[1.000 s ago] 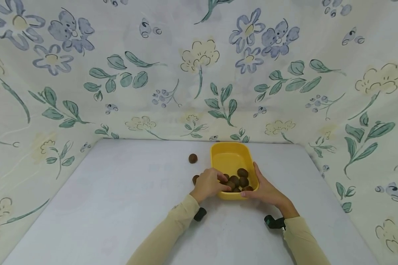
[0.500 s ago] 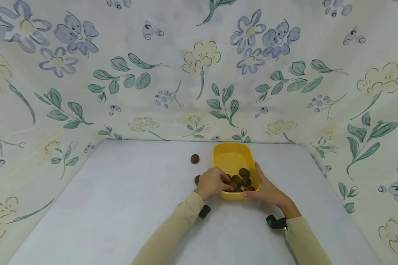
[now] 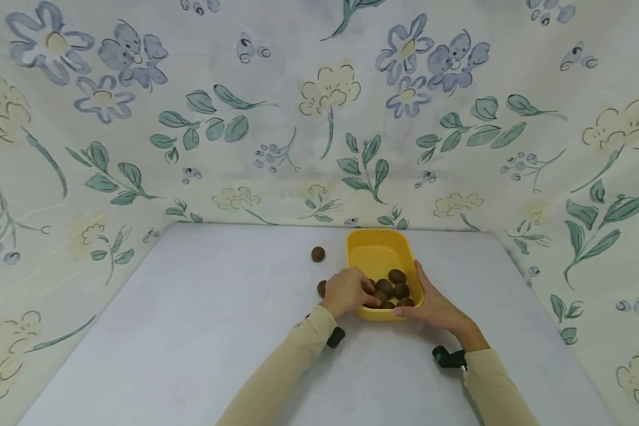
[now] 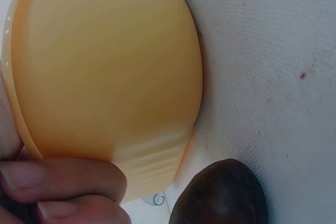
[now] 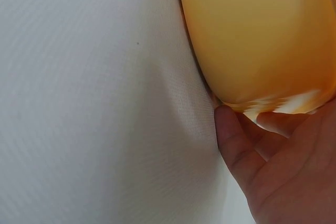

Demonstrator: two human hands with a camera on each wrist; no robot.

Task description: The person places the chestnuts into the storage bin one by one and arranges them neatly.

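Note:
A yellow plastic box [image 3: 380,238] with rounded corners stands on the white table, several round dark-brown balls [image 3: 397,276], perhaps nuts or small fruit, gathered in its near half. My left hand [image 3: 346,290] reaches over its left rim, thumb and fingertips pinching one brown ball [image 3: 379,297] among the others. In the left wrist view its curled fingers [image 4: 63,179] cross the rim. My right hand [image 3: 439,305] grips the near right corner, thumb at the front rim and fingers along the right wall. Its fingers [image 5: 236,140] meet the box's outside low down in the right wrist view.
Outside the box, one brown ball [image 3: 318,254] lies to its left on the white table [image 3: 218,307]. Another ball [image 3: 322,289] sits right beside my left hand, partly hidden by it. A flower-printed cloth [image 3: 287,148] rises behind the table and at both sides.
The head view has swung slightly, so everything sits a little further right in it. Both hands keep nearly the same hold on the ball and the box.

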